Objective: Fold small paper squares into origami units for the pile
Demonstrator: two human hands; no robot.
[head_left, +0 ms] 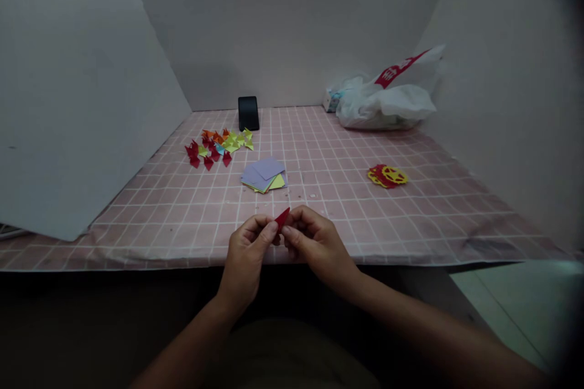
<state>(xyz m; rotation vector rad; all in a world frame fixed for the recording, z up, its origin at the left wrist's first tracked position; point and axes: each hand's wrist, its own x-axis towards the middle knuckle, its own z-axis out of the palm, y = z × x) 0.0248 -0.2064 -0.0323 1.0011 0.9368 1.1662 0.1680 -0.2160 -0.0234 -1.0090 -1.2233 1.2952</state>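
Observation:
Both hands meet over the near edge of the table, pinching one small folded red paper piece [282,218] between thumbs and fingers. My left hand [246,252] grips its lower left end, and my right hand [312,242] grips its right side. A stack of square paper sheets [264,174], lilac on top with yellow-green beneath, lies just beyond the hands. A scatter of several small folded paper pieces [218,146] in red, orange and yellow-green lies further back on the left.
The table wears a pink checked cloth [410,219]. A red and yellow ring of joined paper pieces [387,175] lies at the right. A black phone [248,113] leans on the back wall; a white plastic bag [387,100] sits back right. Grey boards wall in three sides.

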